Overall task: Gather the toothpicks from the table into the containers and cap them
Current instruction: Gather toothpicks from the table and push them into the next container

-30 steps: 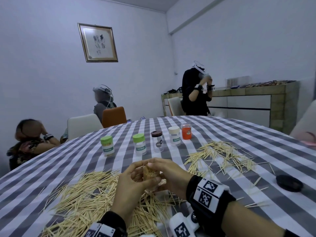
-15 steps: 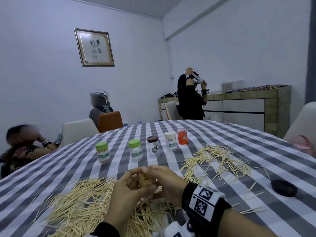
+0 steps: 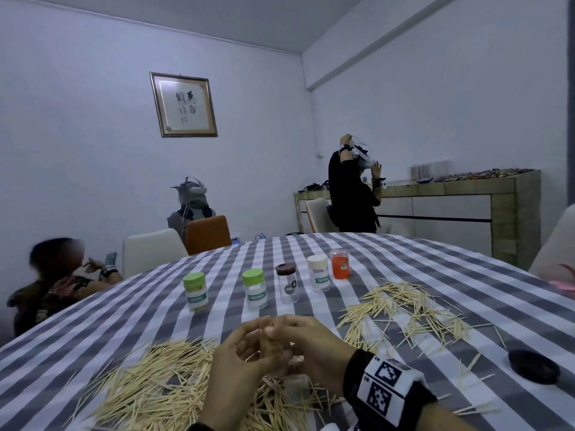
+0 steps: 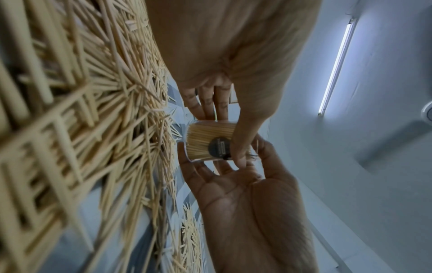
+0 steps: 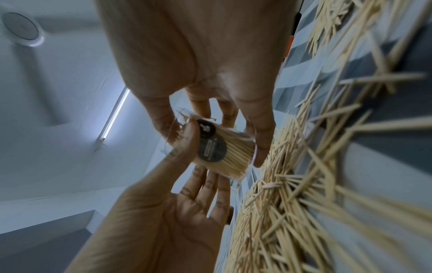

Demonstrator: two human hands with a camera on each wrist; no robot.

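While both hands meet over the near pile of toothpicks on the striped table, the left hand and right hand hold a jar. From the left wrist, the jar is packed with toothpicks, pinched between the right hand's thumb and fingers, left palm spread beneath. From the right wrist, the left hand's thumb and fingers curl round the jar.

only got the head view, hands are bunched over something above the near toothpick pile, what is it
observer: A clear container, packed with toothpicks lined up side by side.
operator: any marking on it
observer: A dark round label on its side.
operator: which of the hands has it
observer: Both. The right hand pinches it, thumb on the label, fingers behind. The left hand grips it between thumb and fingers.
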